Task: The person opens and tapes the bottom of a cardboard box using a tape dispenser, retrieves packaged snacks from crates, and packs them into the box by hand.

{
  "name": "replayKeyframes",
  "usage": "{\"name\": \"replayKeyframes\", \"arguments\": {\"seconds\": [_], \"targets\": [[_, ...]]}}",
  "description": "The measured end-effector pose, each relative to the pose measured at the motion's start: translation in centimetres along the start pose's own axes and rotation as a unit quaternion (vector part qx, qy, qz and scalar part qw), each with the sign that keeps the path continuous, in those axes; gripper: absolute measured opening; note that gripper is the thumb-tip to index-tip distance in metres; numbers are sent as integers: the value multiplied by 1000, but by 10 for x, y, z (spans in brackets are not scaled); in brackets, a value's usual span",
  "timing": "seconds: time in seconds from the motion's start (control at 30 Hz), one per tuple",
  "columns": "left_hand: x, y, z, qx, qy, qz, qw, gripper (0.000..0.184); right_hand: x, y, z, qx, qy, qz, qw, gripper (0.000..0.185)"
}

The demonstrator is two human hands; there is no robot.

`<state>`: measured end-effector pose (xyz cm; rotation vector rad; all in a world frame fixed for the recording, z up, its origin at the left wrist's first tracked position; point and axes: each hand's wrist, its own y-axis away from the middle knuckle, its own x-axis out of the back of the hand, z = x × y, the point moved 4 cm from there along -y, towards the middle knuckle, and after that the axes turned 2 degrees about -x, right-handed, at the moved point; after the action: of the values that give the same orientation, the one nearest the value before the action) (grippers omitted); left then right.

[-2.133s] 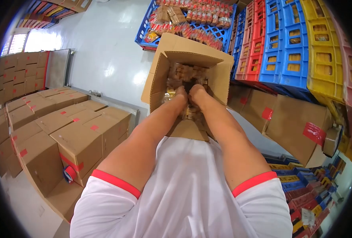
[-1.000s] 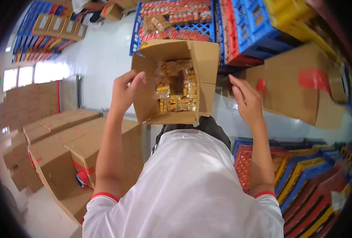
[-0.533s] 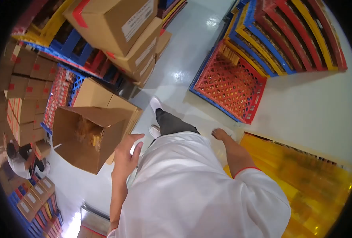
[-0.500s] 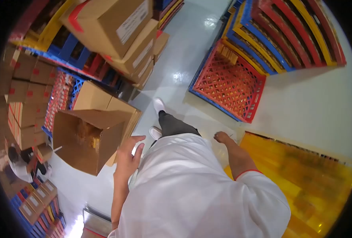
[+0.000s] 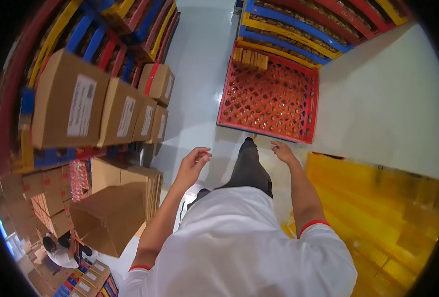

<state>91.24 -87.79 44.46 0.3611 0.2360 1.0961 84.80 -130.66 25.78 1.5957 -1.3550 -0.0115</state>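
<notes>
My left hand [image 5: 193, 166] hangs in the air over the floor, its fingers loosely bent and the thumb apart, with nothing in it. Just below the near edge of a red plastic crate [image 5: 314, 111], my right hand [image 5: 282, 150] also holds nothing, its fingers loosely stretched to the left. The crate has a lattice base and sits low by the floor. A row of small yellow-brown packs [image 5: 250, 59] lies in its far left corner. Neither hand visibly touches anything.
Tall stacks of red, blue and yellow crates [image 5: 298, 24] stand behind the red crate. Labelled cardboard boxes [image 5: 71, 99] line the left, with an open carton [image 5: 108, 218] below. Translucent yellow sheeting [image 5: 368, 218] is at right. Another person [image 5: 63, 250] works far left.
I have moved forward, so the red crate is now straight ahead and closer. Both hands have come up and forward. The open carton has slipped lower in view.
</notes>
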Motion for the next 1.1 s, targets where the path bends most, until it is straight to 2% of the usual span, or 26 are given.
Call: {"name": "replayKeyframes", "arguments": {"seconds": [0.1, 0.2, 0.27, 0.33, 0.4, 0.47, 0.53, 0.6, 0.67, 0.73, 0.77, 0.83, 0.87, 0.9, 0.97, 1.03, 1.1], "targets": [[-46, -130, -14, 65, 27, -20, 997, 42, 60, -84, 34, -23, -11, 68, 997, 40], [-86, -274, -51, 114, 15, 7, 993, 47, 88, -192, 83, -5, 19, 54, 998, 38], [-99, -384, -124, 51, -82, 1, 995, 51, 120, -249, 69, -18, 93, 1, 995, 37], [-126, -469, -98, 74, -40, 15, 996, 55, 130, -314, 85, 1, 124, 30, 992, 45], [-135, -565, -125, 26, -71, -3, 997, 63, 170, -352, 51, -69, 44, -18, 996, 49], [-153, -632, -108, 42, -174, 14, 984, 68, 173, -417, 65, -75, 36, -10, 996, 55], [-163, -707, -139, 2, -196, 8, 981, 72, 168, -477, 80, -55, -26, 15, 998, 63], [-172, -764, -147, 47, -218, -20, 975, 73, 172, -519, 74, -38, -79, 47, 995, 68], [-188, -791, -152, 101, -235, -46, 966, 75, 153, -593, 103, -18, -106, 16, 994, 76], [-202, -808, -161, 37, -272, 20, 961, 78, 162, -611, 78, -36, -247, 55, 967, 83], [-208, -821, -189, 46, -275, 17, 960, 78, 173, -613, 57, -55, -247, 69, 965, 82], [-217, -838, -230, -2, -204, 89, 975, 76, 177, -621, 32, -81, -250, 79, 962, 81], [-225, -840, -245, -16, -180, 112, 977, 75, 171, -632, 28, -92, -299, 86, 946, 81], [-238, -829, -228, -24, -55, 180, 982, 73, 169, -639, 29, -102, -346, 95, 928, 81], [-244, -805, -204, -25, 71, 247, 966, 71, 169, -640, 31, -78, -361, 62, 927, 82], [-242, -789, -201, 125, -43, 176, 976, 66, 167, -636, 34, -45, -370, 31, 927, 84], [-241, -765, -227, 179, -22, 128, 975, 68, 162, -613, 51, -74, -314, 55, 945, 79]]}}
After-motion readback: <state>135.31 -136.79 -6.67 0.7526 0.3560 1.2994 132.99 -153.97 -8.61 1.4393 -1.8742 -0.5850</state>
